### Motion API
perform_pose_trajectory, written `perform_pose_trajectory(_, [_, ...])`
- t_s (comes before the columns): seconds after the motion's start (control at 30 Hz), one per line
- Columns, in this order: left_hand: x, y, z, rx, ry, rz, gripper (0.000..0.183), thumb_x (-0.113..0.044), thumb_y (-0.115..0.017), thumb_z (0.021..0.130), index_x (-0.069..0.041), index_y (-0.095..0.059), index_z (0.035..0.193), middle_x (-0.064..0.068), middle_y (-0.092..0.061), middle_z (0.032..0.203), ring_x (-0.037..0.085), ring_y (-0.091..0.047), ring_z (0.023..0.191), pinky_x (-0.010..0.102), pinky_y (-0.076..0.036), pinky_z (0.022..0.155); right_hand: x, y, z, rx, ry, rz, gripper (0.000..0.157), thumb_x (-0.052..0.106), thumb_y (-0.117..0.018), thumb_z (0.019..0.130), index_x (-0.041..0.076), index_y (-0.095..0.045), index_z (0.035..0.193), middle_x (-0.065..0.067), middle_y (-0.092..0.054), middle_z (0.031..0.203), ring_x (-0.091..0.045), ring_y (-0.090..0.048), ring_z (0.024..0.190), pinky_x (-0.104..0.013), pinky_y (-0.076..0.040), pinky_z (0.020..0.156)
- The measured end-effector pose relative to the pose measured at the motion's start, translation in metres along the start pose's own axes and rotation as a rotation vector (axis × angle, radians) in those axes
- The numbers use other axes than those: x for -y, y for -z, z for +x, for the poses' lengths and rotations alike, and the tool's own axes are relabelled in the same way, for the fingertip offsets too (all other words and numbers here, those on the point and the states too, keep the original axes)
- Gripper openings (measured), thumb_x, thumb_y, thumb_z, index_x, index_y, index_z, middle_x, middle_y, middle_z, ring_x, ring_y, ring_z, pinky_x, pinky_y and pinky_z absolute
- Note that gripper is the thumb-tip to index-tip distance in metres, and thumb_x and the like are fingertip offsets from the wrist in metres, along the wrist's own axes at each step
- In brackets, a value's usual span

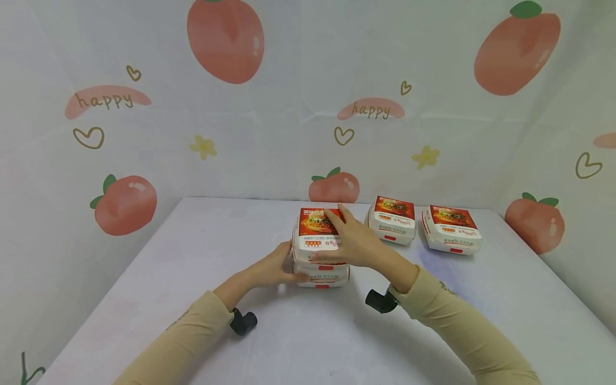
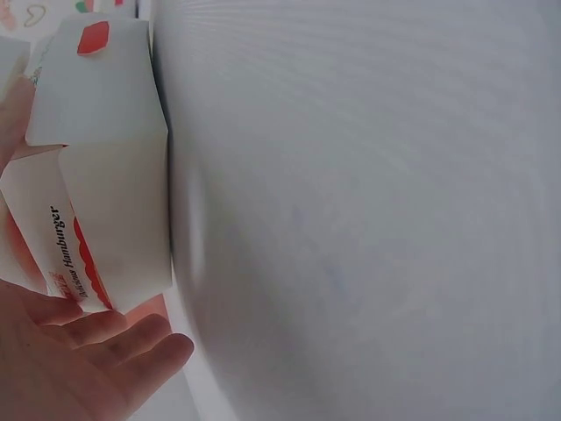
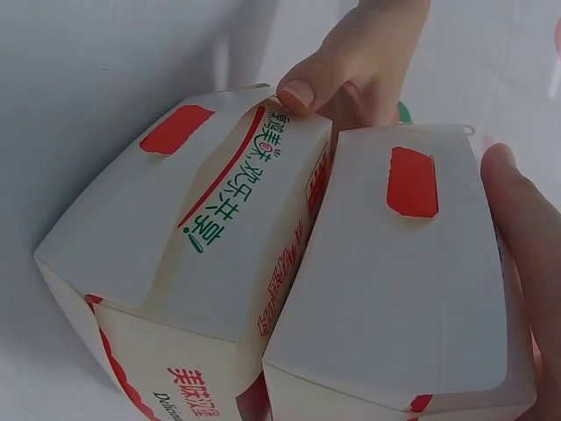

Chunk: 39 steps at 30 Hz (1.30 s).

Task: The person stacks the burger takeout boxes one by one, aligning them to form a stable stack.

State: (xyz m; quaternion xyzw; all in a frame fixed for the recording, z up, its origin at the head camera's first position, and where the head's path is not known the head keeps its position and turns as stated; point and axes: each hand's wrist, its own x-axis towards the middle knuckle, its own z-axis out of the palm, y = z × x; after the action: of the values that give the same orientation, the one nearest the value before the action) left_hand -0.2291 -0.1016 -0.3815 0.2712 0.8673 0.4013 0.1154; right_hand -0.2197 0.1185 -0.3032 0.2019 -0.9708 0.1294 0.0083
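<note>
Two white hamburger boxes with red printed lids are stacked mid-table in the head view. My left hand (image 1: 270, 268) holds the lower box (image 1: 321, 278) at its left side, thumb on the front, fingers along the side. The lower box's plain white panel (image 2: 114, 210) fills the upper left of the left wrist view. Over the top of the upper box (image 1: 315, 227) lies my right hand (image 1: 356, 241), gripping it with thumb in front and fingers behind. In the right wrist view, the upper box (image 3: 386, 281) sits tilted against the lower box (image 3: 197, 237).
Two more closed hamburger boxes stand at the back right, one box (image 1: 392, 220) nearer the stack and another box (image 1: 451, 229) beside it. A white cloth covers the table (image 1: 308, 337). Behind hangs a fruit-printed curtain (image 1: 289, 133).
</note>
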Motion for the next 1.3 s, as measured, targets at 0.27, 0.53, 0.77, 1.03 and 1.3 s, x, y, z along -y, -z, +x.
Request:
perform_pose_trajectory(0.27, [-0.001, 0.002, 0.0, -0.004, -0.007, 0.012, 0.088, -0.03, -0.075, 0.078, -0.013, -0.023, 0.147, 0.01, -0.035, 0.145, 0.028, -0.024, 0.142, 0.054, -0.019, 0.116, -0.001, 0.0, -0.001, -0.001, 0.017, 0.016, 0.102, 0.068, -0.065, 0.07, 0.019, -0.022, 0.15, -0.019, -0.012, 0.156, -0.041, -0.043, 0.129, -0.051, -0.045, 0.099])
perform_pose_trajectory(0.53, [-0.007, 0.008, -0.003, -0.022, 0.067, 0.072, 0.103, -0.04, -0.076, 0.075, -0.012, -0.012, 0.15, 0.015, -0.025, 0.151, 0.031, -0.021, 0.143, 0.055, -0.022, 0.114, 0.001, 0.002, -0.001, 0.01, 0.016, 0.034, 0.102, 0.067, -0.065, 0.071, 0.021, -0.021, 0.15, -0.019, -0.009, 0.157, -0.041, -0.04, 0.131, -0.054, -0.043, 0.099])
perform_pose_trajectory(0.77, [-0.014, 0.019, -0.007, -0.054, 0.122, 0.135, 0.113, -0.051, -0.073, 0.074, -0.007, -0.002, 0.151, 0.018, -0.012, 0.156, 0.035, -0.016, 0.144, 0.056, -0.024, 0.113, -0.001, 0.003, -0.001, -0.005, 0.019, 0.028, 0.101, 0.067, -0.065, 0.071, 0.021, -0.023, 0.149, -0.02, -0.01, 0.156, -0.041, -0.041, 0.13, -0.052, -0.044, 0.1])
perform_pose_trajectory(1.03, [-0.021, 0.019, -0.011, -0.111, 0.032, 0.089, 0.111, -0.047, -0.073, 0.076, -0.013, 0.0, 0.151, 0.014, -0.008, 0.157, 0.033, -0.012, 0.145, 0.058, -0.023, 0.112, -0.005, 0.009, -0.003, -0.03, 0.028, 0.041, 0.095, 0.064, -0.064, 0.074, 0.019, -0.026, 0.148, -0.018, -0.011, 0.157, -0.045, -0.043, 0.128, -0.056, -0.046, 0.095])
perform_pose_trajectory(1.3, [-0.023, 0.01, -0.012, -0.146, -0.043, 0.075, 0.104, -0.042, -0.072, 0.079, -0.012, -0.003, 0.151, 0.012, -0.011, 0.156, 0.031, -0.014, 0.145, 0.058, -0.023, 0.112, -0.019, 0.022, -0.012, -0.116, 0.011, 0.127, 0.083, 0.056, -0.061, 0.082, 0.016, -0.029, 0.147, -0.016, -0.017, 0.155, -0.045, -0.041, 0.129, -0.063, -0.041, 0.096])
